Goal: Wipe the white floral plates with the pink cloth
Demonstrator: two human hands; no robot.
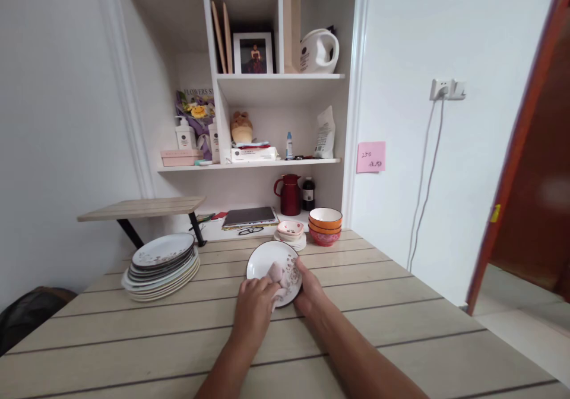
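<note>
A white plate (260, 262) with a dark rim and a brown flower pattern is tilted up above the table. My right hand (310, 289) grips its right edge, with the thumb on the face and the other fingers behind. Bunched in my left hand (256, 298) is a pale pink cloth (278, 275), which presses on the lower middle of the plate. The fingers of my left hand are curled round the cloth and partly hide the plate's lower left.
A stack of plates (162, 268) stands at the left of the slatted table (378, 328). Behind the held plate are small dishes (290, 233) and stacked bowls (325, 227). A red jug (290, 195), a dark bottle (308, 194) and glasses (250, 231) are at the back, below shelves.
</note>
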